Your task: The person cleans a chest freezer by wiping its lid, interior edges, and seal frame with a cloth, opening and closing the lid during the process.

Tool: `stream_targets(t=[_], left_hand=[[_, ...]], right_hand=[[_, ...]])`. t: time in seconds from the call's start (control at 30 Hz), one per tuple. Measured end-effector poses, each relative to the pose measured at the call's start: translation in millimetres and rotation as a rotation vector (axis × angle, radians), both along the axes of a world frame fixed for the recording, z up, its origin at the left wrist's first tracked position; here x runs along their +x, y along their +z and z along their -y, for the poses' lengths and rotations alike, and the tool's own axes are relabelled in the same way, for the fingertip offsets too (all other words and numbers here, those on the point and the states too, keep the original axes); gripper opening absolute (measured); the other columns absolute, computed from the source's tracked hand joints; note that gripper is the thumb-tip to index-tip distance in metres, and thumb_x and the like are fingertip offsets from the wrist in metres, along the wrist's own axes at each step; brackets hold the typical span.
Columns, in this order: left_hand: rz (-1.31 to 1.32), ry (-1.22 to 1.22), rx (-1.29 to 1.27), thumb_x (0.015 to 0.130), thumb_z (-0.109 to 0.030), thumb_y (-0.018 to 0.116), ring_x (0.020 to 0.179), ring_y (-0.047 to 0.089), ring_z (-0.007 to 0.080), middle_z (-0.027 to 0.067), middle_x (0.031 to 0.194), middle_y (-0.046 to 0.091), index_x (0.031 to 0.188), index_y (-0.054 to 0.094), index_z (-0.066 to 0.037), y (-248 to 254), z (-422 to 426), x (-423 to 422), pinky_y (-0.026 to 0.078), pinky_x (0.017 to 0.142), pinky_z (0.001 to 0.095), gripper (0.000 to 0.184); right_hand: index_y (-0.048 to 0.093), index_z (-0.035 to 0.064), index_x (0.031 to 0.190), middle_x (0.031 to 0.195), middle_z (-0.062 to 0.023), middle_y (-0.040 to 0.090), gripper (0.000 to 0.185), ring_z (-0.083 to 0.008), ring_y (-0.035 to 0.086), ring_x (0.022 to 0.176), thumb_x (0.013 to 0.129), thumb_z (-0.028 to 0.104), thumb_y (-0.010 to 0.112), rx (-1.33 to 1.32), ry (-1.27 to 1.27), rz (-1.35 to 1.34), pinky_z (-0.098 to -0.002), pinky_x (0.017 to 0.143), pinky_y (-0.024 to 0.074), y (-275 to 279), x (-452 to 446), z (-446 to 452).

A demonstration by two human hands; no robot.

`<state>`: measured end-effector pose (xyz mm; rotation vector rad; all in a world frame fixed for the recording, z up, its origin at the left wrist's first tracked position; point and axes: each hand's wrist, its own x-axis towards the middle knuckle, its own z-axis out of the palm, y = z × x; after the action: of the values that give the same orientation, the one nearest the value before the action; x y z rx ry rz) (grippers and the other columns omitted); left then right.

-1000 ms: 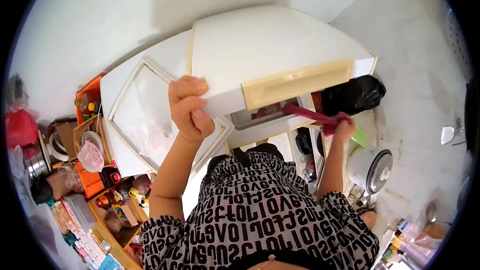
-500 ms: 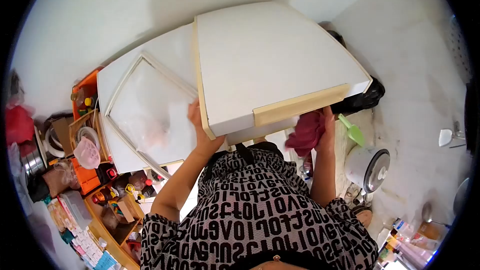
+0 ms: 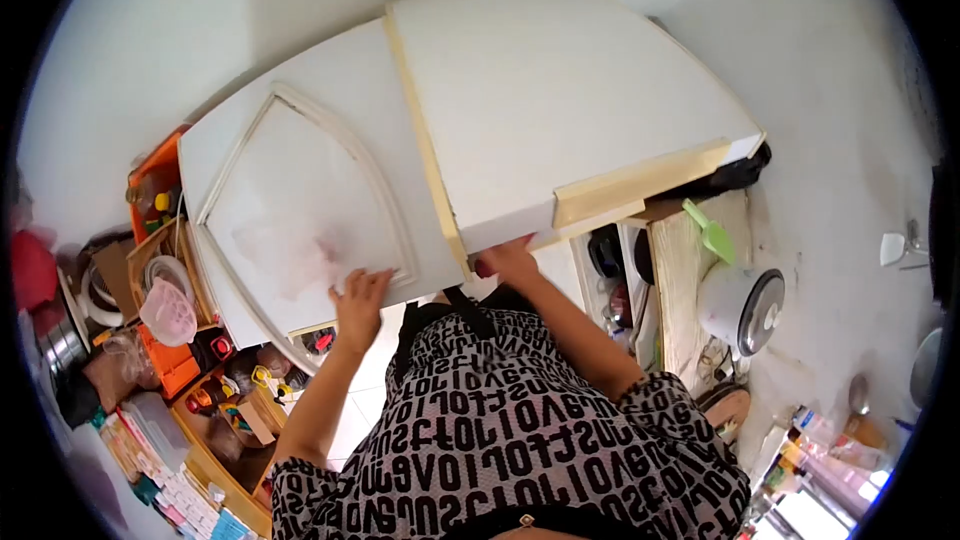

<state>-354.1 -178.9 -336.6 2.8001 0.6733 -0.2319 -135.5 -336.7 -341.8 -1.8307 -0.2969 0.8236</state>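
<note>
A large white appliance has a right-hand section (image 3: 580,90) edged with cream-yellow trim. Beside it lies a lower white panel (image 3: 395,70), on which a pale gasket-like strip (image 3: 330,125) curves in a loop. My left hand (image 3: 362,302) rests at the panel's front edge by the strip, fingers apart, with nothing visibly held. Under the front corner of the trimmed section, my right hand (image 3: 515,262) is closed on a dark red cloth (image 3: 485,267). Most of the cloth is hidden by the hand and the corner.
To the left stand a pink basket (image 3: 170,312), orange crates (image 3: 172,360) and a wooden shelf (image 3: 215,440) with bottles and bags. On the right are a green scoop (image 3: 712,235), a white lidded pot (image 3: 735,310) and a black bag (image 3: 740,172) behind the appliance.
My right hand has carried the red cloth left, from the far side of the trimmed section to its near corner. My left hand has let go of that corner and moved left and down.
</note>
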Motion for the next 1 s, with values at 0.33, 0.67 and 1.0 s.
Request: stream_targets(t=[0.33,0.67,1.0], left_hand=[[0.407,-0.049,-0.077,0.071,-0.012,0.072,0.116,0.041,0.0364,0.0149,0.130,0.042,0.128,0.044,-0.009,3.5,-25.8,-8.2,0.035,0.095,0.0466,0.064],[0.633,-0.124,0.361,0.071,-0.039,0.074,0.122,0.044,0.0276,0.0076,0.132,0.048,0.122,0.052,-0.014,129.7,-10.1,124.7,0.027,0.103,0.0487,0.061],[0.609,0.007,0.424,0.056,-0.012,0.076,0.107,0.055,0.0217,0.0006,0.118,0.060,0.112,0.059,-0.017,92.9,15.7,113.8,0.035,0.093,0.0426,0.059]], right_hand=[[0.065,0.0201,0.100,0.115,-0.0011,0.054,0.023,-0.0241,0.044,0.113,0.077,0.022,0.059,-0.522,0.359,1.312,-0.0544,0.095,0.0266,-169.0,68.1,88.5],[0.064,0.0156,0.097,0.109,-0.0103,0.050,0.028,-0.0341,0.046,0.102,0.069,0.010,0.065,-0.501,-0.137,1.193,-0.0502,0.086,0.0373,-107.4,82.7,70.3],[0.064,-0.0018,0.102,0.090,-0.0074,0.066,0.030,-0.0145,0.060,0.079,0.079,0.007,0.047,0.014,-0.378,0.092,-0.0261,0.075,0.0486,-167.0,68.6,208.5]])
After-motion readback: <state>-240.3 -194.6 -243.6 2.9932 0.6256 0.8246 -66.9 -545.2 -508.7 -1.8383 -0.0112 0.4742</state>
